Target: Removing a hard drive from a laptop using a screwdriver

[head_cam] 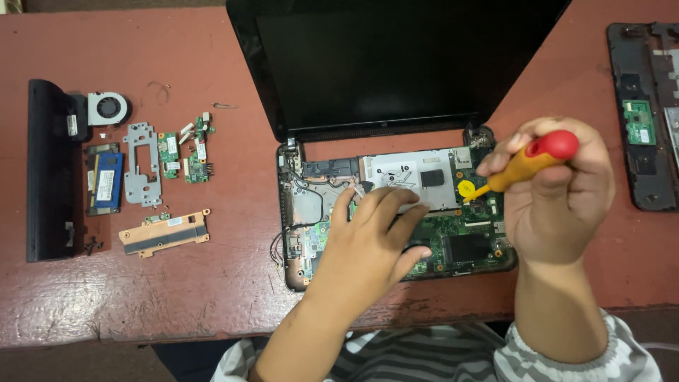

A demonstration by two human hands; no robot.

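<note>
Opened laptop base (396,212) on the red worktop (212,283). Our right hand (555,194) grips a screwdriver (527,164), tip on the green board; our left hand (368,244), fingers spread and holding nothing, steadies the chassis. We judge a vertical, firmly seated tip wise. Pale labels mark the silver drive (414,177); a blue-labelled module (106,180) lies far left.

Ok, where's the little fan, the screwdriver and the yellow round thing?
Fan (107,108), head view, on its black hub.
Screwdriver (527,164), head view, on its orange handle.
Yellow round thing (466,188), head view, on its middle.
</note>
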